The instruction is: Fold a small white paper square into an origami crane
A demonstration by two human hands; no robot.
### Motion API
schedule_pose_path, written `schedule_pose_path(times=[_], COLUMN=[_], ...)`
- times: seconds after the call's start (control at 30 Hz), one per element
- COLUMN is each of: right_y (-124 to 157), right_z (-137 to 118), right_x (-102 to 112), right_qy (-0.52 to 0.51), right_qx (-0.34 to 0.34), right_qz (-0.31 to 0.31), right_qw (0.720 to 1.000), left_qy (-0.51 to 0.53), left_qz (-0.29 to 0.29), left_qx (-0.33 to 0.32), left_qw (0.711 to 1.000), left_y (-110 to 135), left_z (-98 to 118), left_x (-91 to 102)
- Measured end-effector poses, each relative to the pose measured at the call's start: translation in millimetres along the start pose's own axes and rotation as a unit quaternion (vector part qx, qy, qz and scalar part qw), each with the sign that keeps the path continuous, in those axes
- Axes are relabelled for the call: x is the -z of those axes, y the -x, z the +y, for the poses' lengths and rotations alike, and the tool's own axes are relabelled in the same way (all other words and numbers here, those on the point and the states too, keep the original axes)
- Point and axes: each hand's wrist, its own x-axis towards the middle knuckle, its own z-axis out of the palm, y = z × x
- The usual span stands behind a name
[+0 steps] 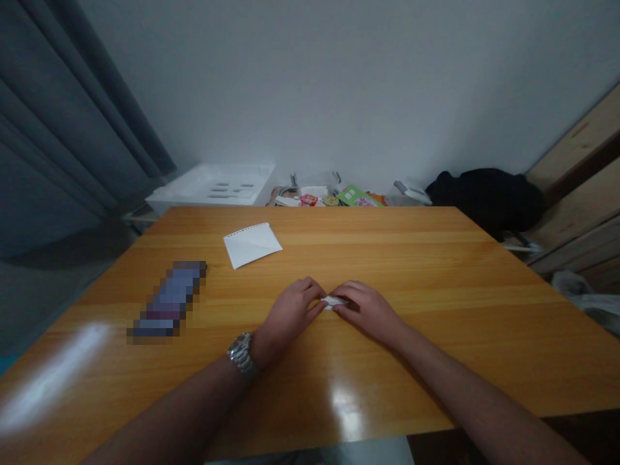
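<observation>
Between my two hands, near the middle of the wooden table (436, 271), is a small white piece of paper (333, 301), seemingly folded. My left hand (293, 310), with a metal watch (242, 354) on its wrist, pinches the paper's left end between thumb and fingers. The right end is gripped by my right hand (371, 311), its thumb below and fingers above. Much of the small paper is hidden by my fingertips. Farther back and to the left, a white sheet with a perforated edge (252, 245) lies flat on the table.
At the left lies a blurred-out phone-like object (169, 300). Beyond the far edge are a white foam-like tray (217, 184), a green packet (358, 196) and other small items. A black bag-like thing (489, 197) sits at the back right, beside wooden boards (591, 174).
</observation>
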Motion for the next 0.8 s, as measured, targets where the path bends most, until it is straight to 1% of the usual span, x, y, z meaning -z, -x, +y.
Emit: schedule_pose_path(times=[0.23, 0.43, 0.8], right_y=[0.1, -0.4, -1.5], right_z=[3.7, 4.7, 3.0], right_x=[-3.4, -3.3, -4.2], right_qy=[-0.014, -0.029, -0.019], right_qx=[-0.003, -0.005, -0.012], right_qz=[0.013, 0.017, 0.019], right_qw=[1.000, 0.999, 1.000], left_qy=[0.007, 0.016, 0.022], left_qz=[0.000, 0.006, -0.001], left_qx=[-0.007, -0.016, -0.001], left_qw=[1.000, 1.000, 1.000], left_y=[-0.6, 0.6, -1.6], left_z=[-1.0, -5.2, -1.9], left_x=[0.1, -4.1, -2.3])
